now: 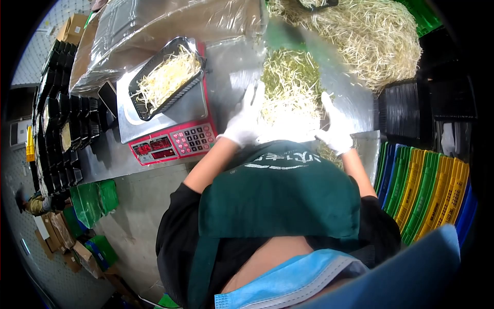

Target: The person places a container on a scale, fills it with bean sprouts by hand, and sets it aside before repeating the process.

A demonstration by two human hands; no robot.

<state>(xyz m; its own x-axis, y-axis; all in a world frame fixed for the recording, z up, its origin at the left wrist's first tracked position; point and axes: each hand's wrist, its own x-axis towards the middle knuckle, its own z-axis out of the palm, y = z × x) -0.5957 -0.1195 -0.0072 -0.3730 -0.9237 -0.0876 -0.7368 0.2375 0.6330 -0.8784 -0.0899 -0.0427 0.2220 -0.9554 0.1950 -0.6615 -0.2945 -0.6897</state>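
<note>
My left hand (pixel 246 119), in a white glove, is open with its fingers stretched forward along the left side of a heap of bean sprouts (pixel 290 82) on the metal table (pixel 226 67). My right hand (pixel 335 126), also in a white glove, lies open along the heap's right side, fingers pointing away from me. Green bits are mixed into the far part of the heap; its near part is washed out by glare. Left of my left hand, a black tray (pixel 170 109) holding bean sprouts sits tilted across the red scale (pixel 149 154).
A much larger mound of bean sprouts (pixel 370 41) covers the back right. Stacked black trays (pixel 404 108) and green, yellow and blue crates (pixel 422 190) stand to the right. More black trays (pixel 77 118) are piled at left, below clear plastic sheeting (pixel 170 20).
</note>
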